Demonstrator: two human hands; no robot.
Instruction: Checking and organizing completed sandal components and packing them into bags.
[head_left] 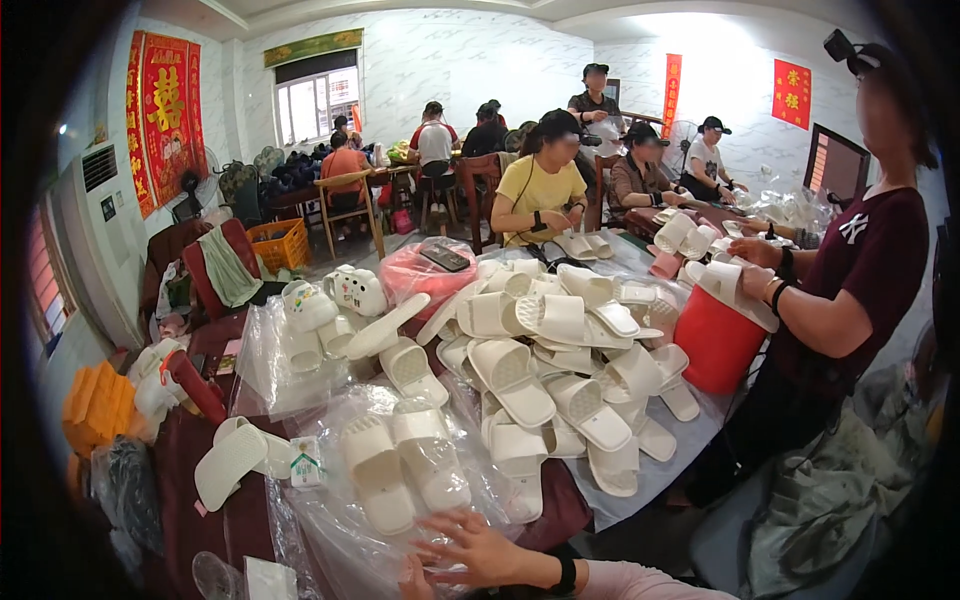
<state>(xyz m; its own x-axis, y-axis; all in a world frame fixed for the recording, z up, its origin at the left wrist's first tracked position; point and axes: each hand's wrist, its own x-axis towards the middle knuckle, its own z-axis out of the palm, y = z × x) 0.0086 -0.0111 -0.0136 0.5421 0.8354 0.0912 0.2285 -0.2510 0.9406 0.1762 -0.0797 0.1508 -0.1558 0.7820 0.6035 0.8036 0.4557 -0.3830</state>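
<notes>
My right hand (485,553) reaches in from the lower right, with a dark band at its wrist and a pink sleeve behind. Its fingers are stretched and slightly apart, over the near end of a clear plastic bag (330,535). Close to them, at the lower edge, a bit of what looks like my left hand (413,580) shows; its grip is hidden. A pair of off-white slippers lies in the plastic, a left slipper (378,478) and a right slipper (430,458), toes toward me. To the left, a white tag (307,462) lies near a slipper (229,466) turned sole up.
A large heap of white slippers (512,380) covers the table's middle. Behind it are a pink bag (420,275) with a phone (445,258) on it and a red bucket (715,340). A co-worker (850,270) stands at the right; several others sit farther back.
</notes>
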